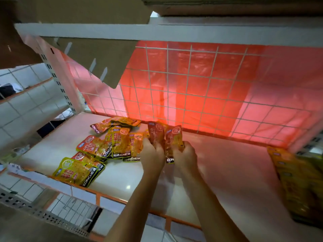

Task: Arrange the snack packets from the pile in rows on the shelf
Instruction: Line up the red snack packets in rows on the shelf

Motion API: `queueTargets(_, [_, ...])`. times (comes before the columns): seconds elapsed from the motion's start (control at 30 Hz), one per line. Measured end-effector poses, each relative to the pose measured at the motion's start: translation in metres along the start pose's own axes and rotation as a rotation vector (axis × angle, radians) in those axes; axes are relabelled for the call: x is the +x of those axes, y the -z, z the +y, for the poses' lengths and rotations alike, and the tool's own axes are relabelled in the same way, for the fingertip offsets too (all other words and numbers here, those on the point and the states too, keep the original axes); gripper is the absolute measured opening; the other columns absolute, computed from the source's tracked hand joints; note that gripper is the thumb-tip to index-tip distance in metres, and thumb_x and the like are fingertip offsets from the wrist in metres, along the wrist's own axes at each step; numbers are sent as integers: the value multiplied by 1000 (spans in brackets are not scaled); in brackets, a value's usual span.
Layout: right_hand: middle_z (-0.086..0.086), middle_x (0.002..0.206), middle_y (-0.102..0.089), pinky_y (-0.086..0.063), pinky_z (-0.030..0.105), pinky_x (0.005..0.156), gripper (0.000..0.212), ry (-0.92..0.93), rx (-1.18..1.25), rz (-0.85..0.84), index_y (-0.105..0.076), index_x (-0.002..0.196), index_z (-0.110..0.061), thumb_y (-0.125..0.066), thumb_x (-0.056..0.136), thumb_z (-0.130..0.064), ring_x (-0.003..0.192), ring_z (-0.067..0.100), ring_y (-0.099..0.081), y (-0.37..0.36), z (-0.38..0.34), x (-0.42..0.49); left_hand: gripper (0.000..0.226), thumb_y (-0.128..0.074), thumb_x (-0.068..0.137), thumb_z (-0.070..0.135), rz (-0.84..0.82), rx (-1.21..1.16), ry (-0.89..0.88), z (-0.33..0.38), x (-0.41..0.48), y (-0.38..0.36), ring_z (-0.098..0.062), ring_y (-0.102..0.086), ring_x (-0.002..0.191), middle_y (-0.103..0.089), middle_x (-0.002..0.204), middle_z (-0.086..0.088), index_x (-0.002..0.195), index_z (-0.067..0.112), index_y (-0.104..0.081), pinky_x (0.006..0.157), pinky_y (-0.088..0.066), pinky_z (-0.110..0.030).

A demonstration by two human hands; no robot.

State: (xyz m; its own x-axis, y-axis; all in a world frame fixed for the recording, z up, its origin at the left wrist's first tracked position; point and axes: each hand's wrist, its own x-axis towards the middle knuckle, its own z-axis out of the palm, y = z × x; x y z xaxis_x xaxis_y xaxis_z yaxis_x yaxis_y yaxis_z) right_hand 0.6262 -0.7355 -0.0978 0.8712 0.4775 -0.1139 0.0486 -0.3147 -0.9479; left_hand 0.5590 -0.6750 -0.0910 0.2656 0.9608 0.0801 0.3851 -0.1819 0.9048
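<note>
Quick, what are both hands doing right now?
Left hand: grips one upright orange foil snack packet.
Right hand: grips a second orange foil snack packet beside it.

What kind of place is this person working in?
Probably a shop or stockroom: a metal display shelf with a wire grid back, a pile of branded snack packets, and a row of packets laid out at the right.
</note>
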Motion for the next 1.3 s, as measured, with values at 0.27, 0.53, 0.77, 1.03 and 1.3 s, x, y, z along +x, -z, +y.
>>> queueTargets(0.27, [5,89,-69,-55,32,72,6,-30,120,158,-63,91,-18,-61,89,-23,80,22,-67,102,14,-12,9,-61,91,20,-325,-353,120,38,-50,-55,-35,-66,89,-67,94,-13,94,13,-57,79,-55,-53])
queueTargets(0.53, [15,82,-68,-49,30,65,13,-58,154,324,-68,86,-6,-60,88,-16,75,28,-63,215,49,-47,12,-58,94,14,-601,-469,146,75,-131,-101,-13,-70,73,-71,93,-7,103,8,-60,51,-51,-19])
queueTargets(0.77, [6,86,-69,-51,40,74,11,-79,149,428,-69,91,-15,-60,85,-15,81,25,-64,327,82,-90,11,-58,94,20,-734,-350,28,116,-231,-151,-31,-68,90,-72,92,-10,91,12,-65,82,-56,-47])
queueTargets(1.03, [12,73,-56,-36,27,55,7,-109,157,480,-65,82,-8,-58,85,-8,61,18,-46,449,124,-137,20,-63,90,22,-746,-275,-80,143,-342,-209,-21,-57,69,-64,73,-11,73,12,-63,66,-44,-35])
queueTargets(1.3, [22,71,-52,-33,33,58,3,-85,136,568,-55,78,3,-54,80,1,64,22,-41,535,150,-164,22,-62,91,26,-879,-251,-154,172,-428,-257,-23,-65,72,-68,79,-11,84,6,-66,63,-50,-33])
